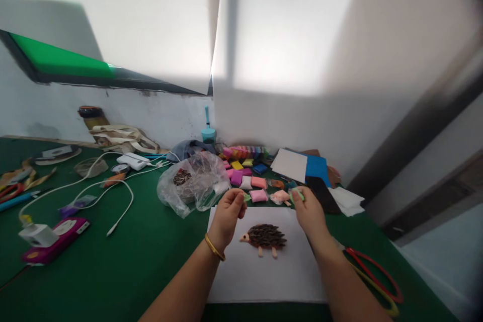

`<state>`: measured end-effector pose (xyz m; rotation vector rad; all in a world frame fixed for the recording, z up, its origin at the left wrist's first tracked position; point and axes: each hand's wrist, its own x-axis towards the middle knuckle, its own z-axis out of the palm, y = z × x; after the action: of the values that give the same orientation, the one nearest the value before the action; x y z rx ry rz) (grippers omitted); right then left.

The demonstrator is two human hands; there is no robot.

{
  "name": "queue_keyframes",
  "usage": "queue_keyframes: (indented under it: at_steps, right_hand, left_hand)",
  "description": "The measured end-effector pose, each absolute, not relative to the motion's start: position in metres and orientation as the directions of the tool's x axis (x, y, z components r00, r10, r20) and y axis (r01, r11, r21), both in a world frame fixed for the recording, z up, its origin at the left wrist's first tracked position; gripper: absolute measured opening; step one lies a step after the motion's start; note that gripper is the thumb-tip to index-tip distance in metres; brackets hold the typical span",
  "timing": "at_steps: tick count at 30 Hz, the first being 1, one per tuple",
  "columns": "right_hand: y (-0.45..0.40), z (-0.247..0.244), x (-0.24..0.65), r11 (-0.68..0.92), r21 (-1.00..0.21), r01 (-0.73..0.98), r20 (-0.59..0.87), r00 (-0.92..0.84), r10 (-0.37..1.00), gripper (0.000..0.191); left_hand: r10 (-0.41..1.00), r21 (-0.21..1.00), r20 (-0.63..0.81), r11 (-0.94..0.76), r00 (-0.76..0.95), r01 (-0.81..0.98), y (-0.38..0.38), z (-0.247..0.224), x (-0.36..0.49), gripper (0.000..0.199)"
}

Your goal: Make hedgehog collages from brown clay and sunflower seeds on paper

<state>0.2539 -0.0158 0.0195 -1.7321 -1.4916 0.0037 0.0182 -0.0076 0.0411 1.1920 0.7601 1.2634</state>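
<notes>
Pinched in the left hand [225,214] is a small green piece [246,197], gripped between thumb and fingertips with the remaining fingers curled in. The right hand [311,214] has its thumb pressed against its fingers on a second green bit [300,194]; this part is small and blurred, but it seems to have clear wrapping around it. The two hands are apart, raised over the far corners of a white sheet [249,282].

Between the forearms, flat on that sheet, lies a hedgehog figure [267,237] with dark brown spines, a pale head pointing to nine o'clock and two pale feet at six. Taking the hedgehog as the centre, the left hand is at about eleven o'clock and the right at about one.

Further out, coloured clay packets [258,182] lie near twelve. A clear plastic bag [192,181] sits between ten and eleven, and a light blue cup [208,135] stands at eleven against the wall. White and blue cards [316,168] are at one, folded white paper [345,200] at two. Red-and-yellow-handled scissors [353,252] rest between three and four, partly behind the right forearm. Towards nine, on the green worktop [151,261], a white charger [39,235] touches a magenta box [70,234].
</notes>
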Motion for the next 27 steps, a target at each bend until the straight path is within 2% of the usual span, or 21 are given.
queue_keyframes:
  at_steps: [2, 4, 7, 10, 12, 14, 16, 18, 19, 23, 27]
  right_hand:
    - [-0.009, 0.013, 0.273, -0.118, -0.585, 0.802, 0.374, 0.397, 0.838, 0.037]
    - [-0.005, 0.005, 0.285, -0.221, -0.491, 0.843, 0.289, 0.397, 0.871, 0.034]
    - [-0.004, -0.007, 0.289, -0.174, -0.342, 0.923, 0.322, 0.29, 0.901, 0.033]
    - [-0.006, -0.01, 0.284, -0.093, -0.303, 0.948, 0.443, 0.227, 0.867, 0.036]
    - [-0.01, -0.004, 0.273, -0.007, -0.336, 0.942, 0.527, 0.194, 0.827, 0.039]
    - [-0.016, 0.008, 0.257, 0.156, -0.428, 0.89, 0.572, 0.133, 0.81, 0.037]
    - [-0.025, 0.02, 0.237, 0.353, -0.607, 0.713, 0.512, 0.01, 0.859, 0.037]
    - [-0.035, 0.029, 0.217, 0.42, -0.755, 0.504, 0.401, -0.153, 0.903, 0.049]
    - [-0.039, 0.032, 0.209, 0.424, -0.785, 0.452, 0.377, -0.195, 0.905, 0.049]
    - [-0.047, 0.037, 0.196, 0.469, -0.771, 0.43, 0.393, -0.259, 0.882, 0.028]
    - [-0.044, 0.036, 0.197, 0.513, -0.704, 0.491, 0.459, -0.237, 0.856, 0.019]
  left_hand:
    - [0.974, 0.913, 0.087, 0.007, 0.211, -0.408, -0.005, 0.039, 0.017, 0.026]
    - [0.968, 0.885, 0.005, 0.113, 0.252, -0.453, -0.003, 0.037, 0.018, 0.03]
    - [0.936, 0.831, -0.078, 0.252, 0.344, -0.496, -0.004, 0.037, 0.019, 0.036]
    - [0.898, 0.821, -0.097, 0.316, 0.429, -0.476, -0.006, 0.038, 0.019, 0.035]
    - [0.882, 0.847, -0.109, 0.324, 0.459, -0.421, -0.008, 0.038, 0.019, 0.033]
    - [0.873, 0.871, -0.118, 0.32, 0.472, -0.373, -0.009, 0.037, 0.019, 0.034]
    - [0.864, 0.887, -0.104, 0.304, 0.492, -0.347, -0.011, 0.036, 0.02, 0.035]
    - [0.854, 0.909, -0.062, 0.261, 0.516, -0.323, -0.012, 0.035, 0.021, 0.032]
    - [0.851, 0.924, -0.036, 0.228, 0.524, -0.307, -0.012, 0.035, 0.021, 0.031]
    - [0.879, 0.976, 0.041, 0.066, 0.474, -0.205, -0.01, 0.033, 0.024, 0.028]
    - [0.905, 0.981, -0.026, 0.104, 0.425, -0.162, -0.01, 0.03, 0.029, 0.032]
